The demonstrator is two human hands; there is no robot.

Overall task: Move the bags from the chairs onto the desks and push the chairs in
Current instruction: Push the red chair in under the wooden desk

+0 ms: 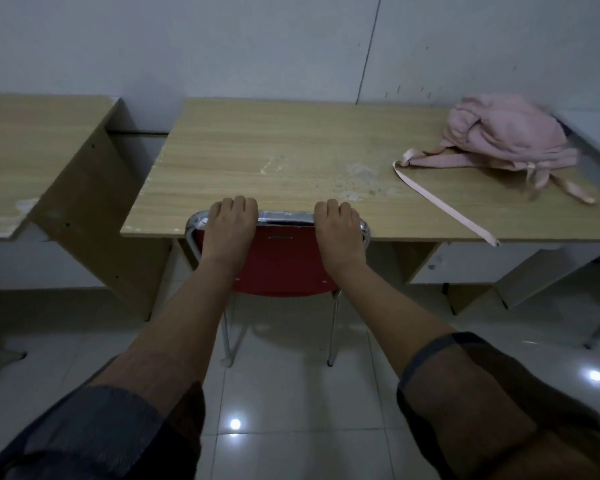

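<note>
- Two hands were shown on the top rail of the red chair (284, 261): the left hand (232, 226) near the rail's left corner and the right hand (337, 226) near its right corner, the fingers of each curled over the chrome bar and gripping it
- Chair back was seen touching, or just beside, the front edge of the desk (257, 154), with the seat hidden beneath the top; the push was judged nearly complete
- Step in hand, as judged: an even push from both hands was called for, so that the chair ran straight on the tiled floor (278, 393) and did not skew; fingers wrapped over the rail risked being pinched against the desk edge
- Pink bag (506, 133) was recorded lying slumped on the far right of the desk top, well apart from the hands, one strap (444, 206) trailing to the front edge
- Bag's closure and contents could not be told; no other container was visible
- Second desk (32, 150) stood to the left, its top only partly in view
</note>
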